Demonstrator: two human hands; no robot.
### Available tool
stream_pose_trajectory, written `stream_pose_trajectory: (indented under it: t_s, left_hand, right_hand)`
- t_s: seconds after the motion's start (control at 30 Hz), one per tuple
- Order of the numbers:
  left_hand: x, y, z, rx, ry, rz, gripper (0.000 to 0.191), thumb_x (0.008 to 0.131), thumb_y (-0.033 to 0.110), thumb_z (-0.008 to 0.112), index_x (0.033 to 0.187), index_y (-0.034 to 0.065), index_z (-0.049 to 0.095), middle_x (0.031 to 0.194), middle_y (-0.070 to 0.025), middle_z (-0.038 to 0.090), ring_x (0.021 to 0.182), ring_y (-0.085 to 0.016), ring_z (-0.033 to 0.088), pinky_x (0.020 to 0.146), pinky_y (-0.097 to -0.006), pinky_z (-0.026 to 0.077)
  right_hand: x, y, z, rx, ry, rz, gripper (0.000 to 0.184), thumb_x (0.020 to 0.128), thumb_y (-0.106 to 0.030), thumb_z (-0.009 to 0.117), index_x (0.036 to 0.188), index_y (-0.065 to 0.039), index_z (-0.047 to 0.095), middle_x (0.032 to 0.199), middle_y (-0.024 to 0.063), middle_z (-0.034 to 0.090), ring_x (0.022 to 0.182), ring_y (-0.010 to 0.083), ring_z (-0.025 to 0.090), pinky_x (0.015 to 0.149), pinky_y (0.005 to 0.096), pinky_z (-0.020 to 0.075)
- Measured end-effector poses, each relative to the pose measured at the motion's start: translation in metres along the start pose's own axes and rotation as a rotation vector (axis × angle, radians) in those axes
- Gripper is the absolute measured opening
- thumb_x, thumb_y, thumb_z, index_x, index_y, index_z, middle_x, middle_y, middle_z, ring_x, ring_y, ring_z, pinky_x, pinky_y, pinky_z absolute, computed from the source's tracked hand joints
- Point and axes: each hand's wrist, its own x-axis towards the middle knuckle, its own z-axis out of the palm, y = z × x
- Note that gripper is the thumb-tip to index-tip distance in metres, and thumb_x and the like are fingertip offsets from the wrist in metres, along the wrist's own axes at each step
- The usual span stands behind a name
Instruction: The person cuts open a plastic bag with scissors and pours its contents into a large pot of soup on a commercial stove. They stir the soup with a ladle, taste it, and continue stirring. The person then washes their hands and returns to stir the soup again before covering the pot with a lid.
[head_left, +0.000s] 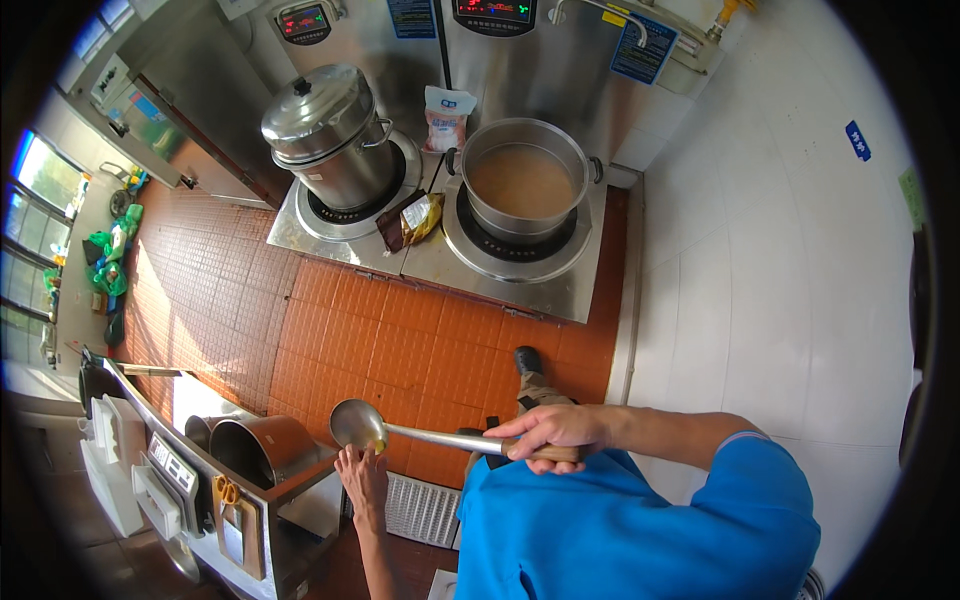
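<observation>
A long steel ladle (442, 437) with a wooden grip is held in my right hand (549, 437), its bowl pointing left. My left hand (361, 480) has its fingers at the lower rim of the ladle's bowl, beside a small yellowish thing (379, 446); whether the fingers pinch it or the rim is unclear. Beyond, an uncovered pot (489, 214) of cloudy, brownish liquid stands on the right cooker. The left cooker bears a tall lidded steel pot (343, 180). Between the cookers lie a brown and yellow packet (411, 220) and an upright white and pink bag (445, 124).
Left of me, a steel table (300, 477) carries large metal pots (270, 450), a scale (174, 469), orange-handled scissors (227, 489) and white containers (116, 442). A white tiled wall (720, 300) rises at my right. A floor grate (422, 510) lies near my feet.
</observation>
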Motion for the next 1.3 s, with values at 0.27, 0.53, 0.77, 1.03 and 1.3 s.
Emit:
stream_pose_trajectory:
  t_s: [0.27,0.53,0.77,1.03,1.3]
  left_hand:
    - [0.015,0.004,0.007,-0.008,0.032,0.074,0.017,0.080,0.018,0.076,0.093,0.0066,0.075,0.098,-0.0123,0.058,0.101,-0.033,0.057,0.090,-0.0465,0.044]
    - [0.026,0.013,0.012,-0.160,0.106,0.011,0.015,0.082,0.016,0.075,0.090,0.0028,0.073,0.097,-0.0118,0.060,0.100,-0.033,0.058,0.092,-0.0487,0.044]
    - [0.047,0.028,-0.035,-1.185,0.176,-0.445,0.013,0.096,0.013,0.071,0.098,-0.0003,0.071,0.102,-0.0079,0.071,0.080,-0.017,0.066,0.075,-0.0306,0.052]
    - [0.021,0.100,-0.198,-2.088,0.329,0.109,0.017,0.099,0.013,0.069,0.111,0.0028,0.064,0.094,-0.0115,0.070,0.082,-0.020,0.063,0.072,-0.0358,0.047]
    - [-0.008,0.128,-0.307,-1.656,0.486,0.937,0.015,0.095,0.012,0.073,0.093,-0.0025,0.075,0.085,-0.0168,0.076,0.072,-0.025,0.070,0.067,-0.0348,0.044]
  right_hand:
    - [-0.007,0.002,-0.011,0.026,0.008,-0.003,0.073,0.108,-0.017,0.051,0.165,-0.002,0.008,0.069,0.0060,0.067,0.045,0.0116,0.062,0.039,0.0253,0.0511]
    - [-0.011,0.005,-0.016,0.068,-0.009,-0.033,0.073,0.108,-0.020,0.051,0.165,-0.003,0.008,0.069,0.0054,0.067,0.046,0.0106,0.062,0.040,0.0244,0.0513]
    - [-0.018,0.002,-0.009,0.093,-0.001,-0.077,0.074,0.108,-0.020,0.052,0.165,-0.004,0.008,0.071,0.0045,0.066,0.048,0.0099,0.062,0.040,0.0230,0.0502]
    - [-0.012,-0.002,0.007,0.297,0.012,-0.152,0.068,0.107,-0.011,0.044,0.165,-0.002,0.010,0.069,0.0082,0.060,0.049,0.0121,0.061,0.041,0.0253,0.0544]
    - [-0.016,0.001,0.009,0.372,0.071,-0.222,0.065,0.106,-0.011,0.039,0.165,-0.004,0.011,0.068,0.0096,0.058,0.048,0.0137,0.059,0.041,0.0272,0.0515]
